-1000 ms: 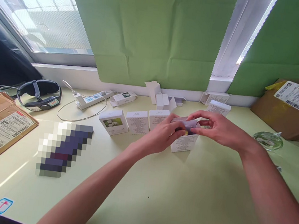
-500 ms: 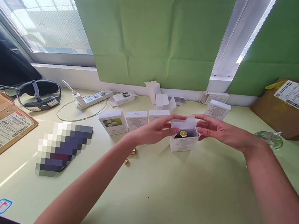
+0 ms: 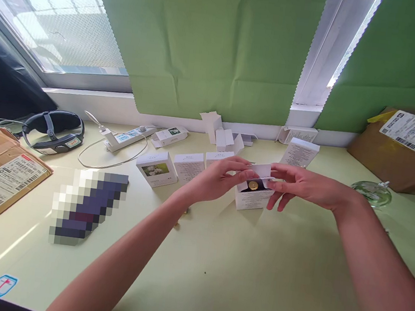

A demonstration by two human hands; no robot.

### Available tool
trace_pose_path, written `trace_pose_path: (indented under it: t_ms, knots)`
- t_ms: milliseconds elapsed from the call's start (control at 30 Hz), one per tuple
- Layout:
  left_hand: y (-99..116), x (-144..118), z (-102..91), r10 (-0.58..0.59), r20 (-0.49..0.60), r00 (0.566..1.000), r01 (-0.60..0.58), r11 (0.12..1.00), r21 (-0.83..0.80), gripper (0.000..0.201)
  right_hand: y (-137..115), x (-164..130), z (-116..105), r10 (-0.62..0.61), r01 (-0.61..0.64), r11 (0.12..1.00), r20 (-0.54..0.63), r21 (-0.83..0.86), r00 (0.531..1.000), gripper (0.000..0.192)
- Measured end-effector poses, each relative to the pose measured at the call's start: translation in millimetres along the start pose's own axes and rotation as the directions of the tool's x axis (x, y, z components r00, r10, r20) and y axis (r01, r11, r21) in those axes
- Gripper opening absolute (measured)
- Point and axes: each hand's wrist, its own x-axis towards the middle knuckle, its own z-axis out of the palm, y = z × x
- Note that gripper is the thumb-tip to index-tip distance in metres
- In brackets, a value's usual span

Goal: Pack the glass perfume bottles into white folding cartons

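Both hands now back on the lid flap (image 3: pixel 260 170) of the open white box (image 3: pixel 253 197): 0.5 s ago they hover spread either side of it, flap standing up. Left hand (image 3: pixel 217 179) and right hand (image 3: pixel 297 184) pinch the flap's ends, tipping it fwd over the gold cap (image 3: pixel 253 185), still visible. 1 s ago fingers cover the opening, cap barely showing.
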Motion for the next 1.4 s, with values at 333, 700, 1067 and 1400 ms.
trace_pose_path:
  t_ms: [333,700,1067,1400]
  knots:
    - [-5,-1,3.0,0.025,-0.025,0.999,-0.023,0.995,0.097,0.023,-2,3,3,-0.020,0.013,0.994,-0.062,-0.106,0.998,0.052]
    - [1,-8,-7.4,-0.064,0.145,0.987,0.042,0.987,0.153,0.034,-7,6,5,-0.009,-0.009,0.985,-0.104,-0.170,0.994,0.052]
    - [2,-8,-7.3,-0.101,0.180,0.978,0.085,0.992,0.097,0.041,-9,4,5,-0.035,0.009,0.970,-0.105,-0.242,0.994,0.054]
    - [-5,-6,-5.8,-0.044,0.161,0.986,0.021,0.989,0.145,0.035,-6,5,5,-0.013,-0.028,0.961,-0.147,-0.273,0.989,0.066]
